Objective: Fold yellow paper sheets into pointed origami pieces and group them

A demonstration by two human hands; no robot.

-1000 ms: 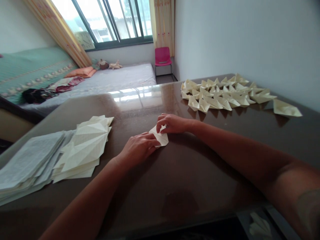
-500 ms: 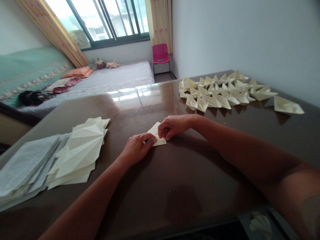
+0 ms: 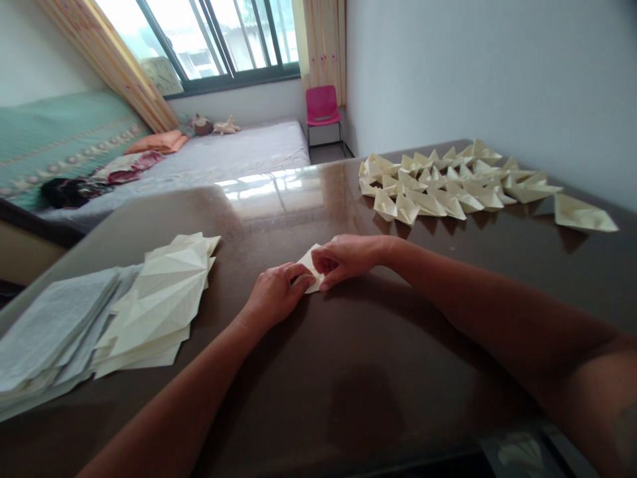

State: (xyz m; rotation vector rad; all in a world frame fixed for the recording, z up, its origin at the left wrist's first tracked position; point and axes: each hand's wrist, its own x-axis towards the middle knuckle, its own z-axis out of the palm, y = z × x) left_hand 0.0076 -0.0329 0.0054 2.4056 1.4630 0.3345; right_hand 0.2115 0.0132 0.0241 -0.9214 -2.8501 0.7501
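A small piece of cream folded paper (image 3: 309,261) lies on the glossy brown table between my hands. My left hand (image 3: 281,289) is closed on its left edge, with the thumb toward me and the fingers on top. From the right, my right hand (image 3: 341,259) pinches its near right part, the fingers curled and the thumb low by the near corner. Much of the paper is hidden under both hands, so its exact folded shape does not show.
Creased cream sheets (image 3: 159,292) lie at the left, beside a stack of greyish paper (image 3: 54,325). Many folded paper pieces (image 3: 438,186) stand in rows at the back right, with a single one (image 3: 584,214) apart. Beyond are a bed (image 3: 259,143) and a pink chair (image 3: 322,106).
My right hand has moved slightly toward the left hand, its thumb now lower on the paper's near edge. Less of the paper's right side shows.
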